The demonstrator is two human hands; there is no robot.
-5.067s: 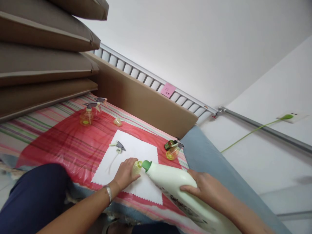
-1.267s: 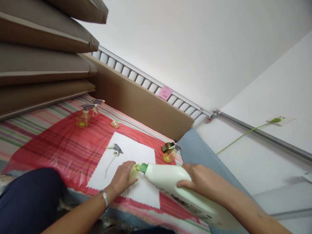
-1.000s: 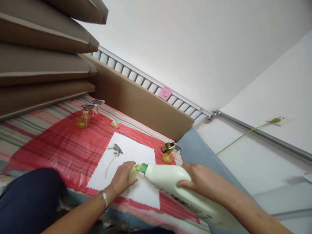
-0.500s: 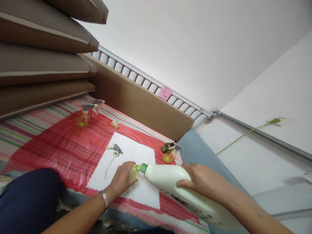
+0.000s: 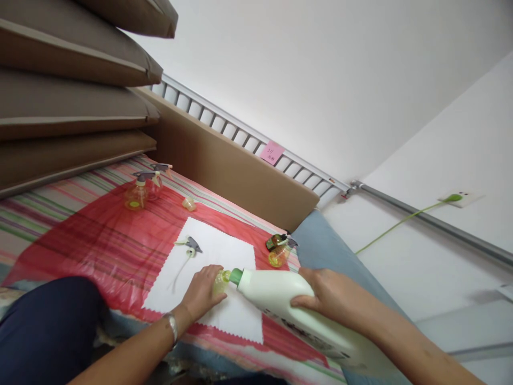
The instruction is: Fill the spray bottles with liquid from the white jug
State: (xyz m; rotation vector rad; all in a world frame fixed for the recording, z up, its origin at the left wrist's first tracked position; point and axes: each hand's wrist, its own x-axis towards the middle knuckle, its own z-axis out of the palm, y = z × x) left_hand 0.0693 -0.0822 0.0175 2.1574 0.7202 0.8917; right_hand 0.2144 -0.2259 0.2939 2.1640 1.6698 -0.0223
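Note:
My left hand (image 5: 203, 291) is wrapped around a small yellow bottle (image 5: 222, 280) standing on a white cloth (image 5: 218, 256). A large white jug (image 5: 280, 299) with a green neck lies tilted, its spout at the small bottle's mouth. My right hand (image 5: 331, 297) grips the jug's body from above. A loose grey spray head (image 5: 190, 246) with its tube lies on the cloth beyond my left hand.
A red plastic sheet (image 5: 96, 235) covers the striped bedding. Two spray bottles (image 5: 142, 187) stand at the far left, a small cap (image 5: 188, 203) beside them, another yellow bottle (image 5: 278, 250) at the right. Brown cushions (image 5: 72, 91) stack at left, a cardboard panel (image 5: 236, 171) behind.
Over five seconds the view shifted slightly and the jug now lies a bit flatter. In the last second nothing has visibly moved.

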